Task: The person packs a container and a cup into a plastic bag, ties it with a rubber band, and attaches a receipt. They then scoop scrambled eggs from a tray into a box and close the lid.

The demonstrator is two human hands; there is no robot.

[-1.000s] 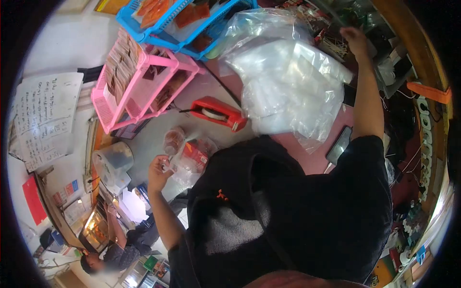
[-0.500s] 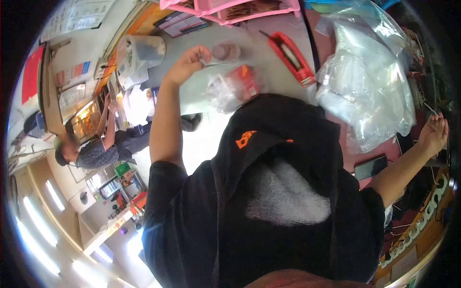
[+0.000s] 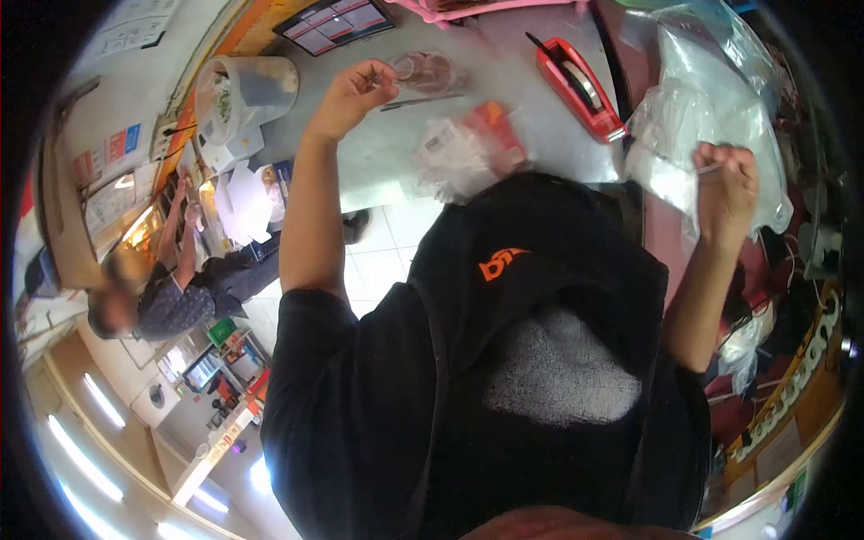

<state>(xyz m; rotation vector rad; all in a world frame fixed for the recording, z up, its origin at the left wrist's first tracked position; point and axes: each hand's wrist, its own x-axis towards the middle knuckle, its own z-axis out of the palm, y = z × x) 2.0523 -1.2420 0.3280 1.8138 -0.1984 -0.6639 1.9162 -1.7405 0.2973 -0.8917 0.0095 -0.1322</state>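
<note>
My left hand (image 3: 364, 90) is closed in a pinch at the edge of a small clear plastic bag (image 3: 432, 74) with brownish contents, blurred by motion, over the grey table. My right hand (image 3: 727, 193) has its fingers curled together in front of a large pile of clear plastic bags (image 3: 711, 108). Something thin and pale shows at its fingertips; I cannot tell what it is. Between my hands, close to my chest, lies a second clear bag (image 3: 454, 157) beside a red packet (image 3: 495, 135).
A red tape dispenser (image 3: 580, 90) stands on the grey table (image 3: 549, 153). At the back are a screen (image 3: 333, 22) and a pink basket (image 3: 477, 9). A translucent tub (image 3: 265, 90) stands at left. Beyond it, a person (image 3: 189, 288) stands with raised hands.
My right hand has come inward from the far right to in front of the plastic bags. My left hand stays beside the small bag. The camera view has shifted slightly.
</note>
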